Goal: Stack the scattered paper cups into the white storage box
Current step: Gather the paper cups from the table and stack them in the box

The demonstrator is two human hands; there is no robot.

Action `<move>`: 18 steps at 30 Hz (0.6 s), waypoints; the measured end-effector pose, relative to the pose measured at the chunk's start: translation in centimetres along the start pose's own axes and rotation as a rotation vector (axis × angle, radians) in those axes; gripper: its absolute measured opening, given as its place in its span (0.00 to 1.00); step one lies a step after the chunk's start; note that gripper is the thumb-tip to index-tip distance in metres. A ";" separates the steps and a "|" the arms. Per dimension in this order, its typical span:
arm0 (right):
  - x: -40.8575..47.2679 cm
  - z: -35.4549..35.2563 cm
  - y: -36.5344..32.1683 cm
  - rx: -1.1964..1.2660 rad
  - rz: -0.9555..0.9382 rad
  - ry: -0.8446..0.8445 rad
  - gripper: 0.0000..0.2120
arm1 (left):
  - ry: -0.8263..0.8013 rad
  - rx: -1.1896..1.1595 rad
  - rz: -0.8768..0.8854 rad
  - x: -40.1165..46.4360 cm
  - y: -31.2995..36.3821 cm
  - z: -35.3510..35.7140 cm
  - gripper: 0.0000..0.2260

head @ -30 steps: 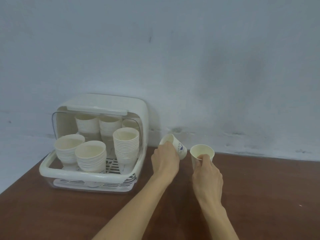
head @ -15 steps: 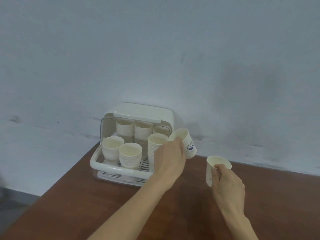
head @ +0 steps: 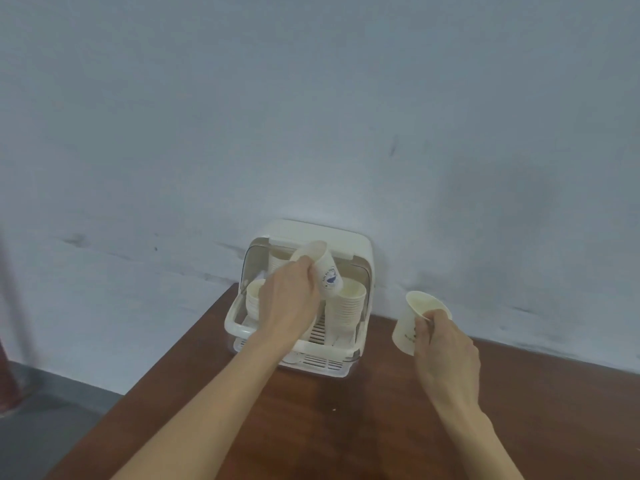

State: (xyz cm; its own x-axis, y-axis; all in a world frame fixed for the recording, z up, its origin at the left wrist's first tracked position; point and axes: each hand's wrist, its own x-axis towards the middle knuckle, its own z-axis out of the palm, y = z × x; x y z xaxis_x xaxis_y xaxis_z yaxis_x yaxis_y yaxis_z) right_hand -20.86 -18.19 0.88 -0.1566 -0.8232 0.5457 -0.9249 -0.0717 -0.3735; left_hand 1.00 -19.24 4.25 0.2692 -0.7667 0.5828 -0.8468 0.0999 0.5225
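The white storage box [head: 367,258] stands open at the back of the brown table [head: 346,417], against the wall. Inside it are several stacks of paper cups; one stack [head: 346,308] shows at the right front. My left hand [head: 289,301] grips a paper cup with a blue print [head: 323,268], tilted, above the box's front opening. My right hand [head: 445,351] holds a second paper cup [head: 414,317] to the right of the box, lifted and tilted left. My left hand hides the left stacks in part.
A grey-blue wall [head: 311,116] rises right behind the box. The table's left edge runs diagonally, with grey floor [head: 45,431] below it. A blurred reddish object [head: 7,382] sits at the far left edge.
My left hand has carried its cup left and up over the box opening. My right hand has lifted its cup off the table. The camera view has swung left.
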 end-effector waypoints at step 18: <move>-0.1 2.2 -8.4 0.099 -0.237 0.029 0.10 | -0.116 0.354 0.052 1.8 -8.2 -0.1 0.09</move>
State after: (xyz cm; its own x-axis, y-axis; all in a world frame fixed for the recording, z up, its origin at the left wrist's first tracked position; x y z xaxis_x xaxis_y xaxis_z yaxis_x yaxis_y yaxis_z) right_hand -12.36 -18.71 2.33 0.0495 -0.7604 0.6476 -0.8988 -0.3166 -0.3030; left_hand 8.45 -21.32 1.08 0.1854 -0.8350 0.5181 -0.9695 -0.0695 0.2348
